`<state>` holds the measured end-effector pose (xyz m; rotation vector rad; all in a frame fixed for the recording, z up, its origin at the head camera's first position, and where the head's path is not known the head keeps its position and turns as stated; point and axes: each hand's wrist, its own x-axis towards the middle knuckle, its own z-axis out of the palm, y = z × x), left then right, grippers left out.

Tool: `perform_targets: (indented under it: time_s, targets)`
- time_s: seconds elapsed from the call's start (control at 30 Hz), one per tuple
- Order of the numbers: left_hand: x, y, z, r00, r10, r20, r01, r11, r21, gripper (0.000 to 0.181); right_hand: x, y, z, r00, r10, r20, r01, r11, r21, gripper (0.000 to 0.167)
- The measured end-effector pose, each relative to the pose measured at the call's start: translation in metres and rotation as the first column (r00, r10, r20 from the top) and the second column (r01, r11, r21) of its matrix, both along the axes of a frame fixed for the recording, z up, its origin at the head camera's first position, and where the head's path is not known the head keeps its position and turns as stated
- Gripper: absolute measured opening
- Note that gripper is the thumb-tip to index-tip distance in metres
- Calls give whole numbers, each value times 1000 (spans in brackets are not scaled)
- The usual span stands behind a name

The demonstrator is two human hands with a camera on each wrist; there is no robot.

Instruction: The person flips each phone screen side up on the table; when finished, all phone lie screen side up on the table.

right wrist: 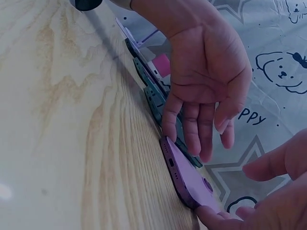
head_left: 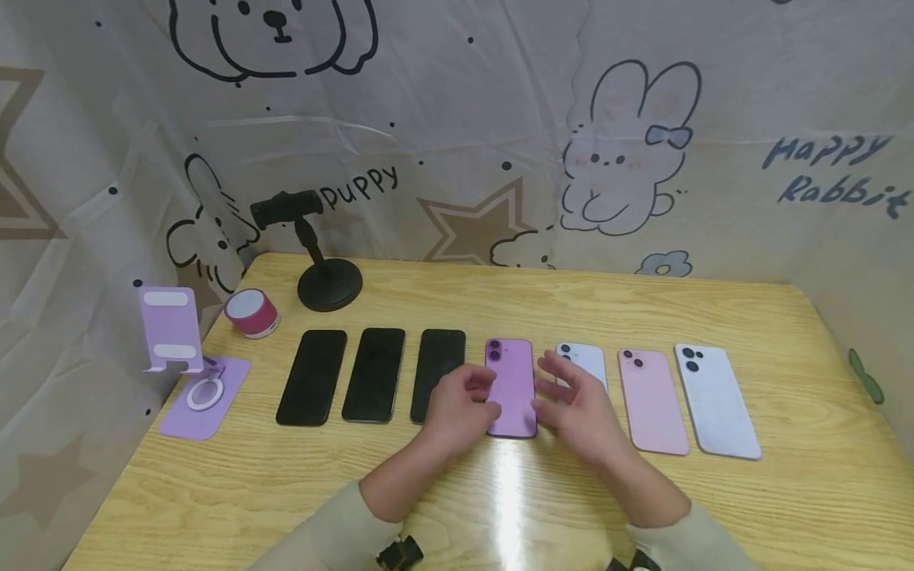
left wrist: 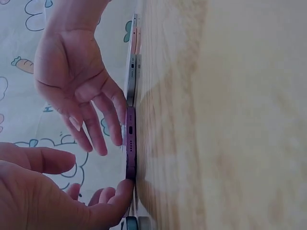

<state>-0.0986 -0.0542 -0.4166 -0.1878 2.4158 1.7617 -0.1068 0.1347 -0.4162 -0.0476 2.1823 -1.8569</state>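
A purple phone (head_left: 510, 396) lies back up on the wooden table, its two-lens camera at the far end. My left hand (head_left: 460, 404) is at its left edge, fingers loosely bent, partly over a dark phone (head_left: 437, 357). On the other side, my right hand (head_left: 580, 408) has its fingers spread beside the purple phone and covers part of a pale blue phone (head_left: 589, 358). In the left wrist view, a left fingertip touches or nearly touches the side of the purple phone (left wrist: 131, 143). From the right wrist, the phone (right wrist: 187, 175) appears flat between both hands.
Two more dark phones (head_left: 312, 377) (head_left: 374, 374) lie to the left. A pink phone (head_left: 653, 403) and a larger pale blue phone (head_left: 717, 403) lie to the right. Farther left stand a purple phone stand (head_left: 171, 325), a pink round container (head_left: 251, 315) and a black stand (head_left: 330, 285).
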Motion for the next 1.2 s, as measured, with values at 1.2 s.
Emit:
perform_targets:
  time_s: [1.2]
  targets:
    - [-17, -7, -2, 982, 80, 172, -132, 939, 317, 56, -10, 1, 1, 988, -98, 121, 113, 987, -117, 68]
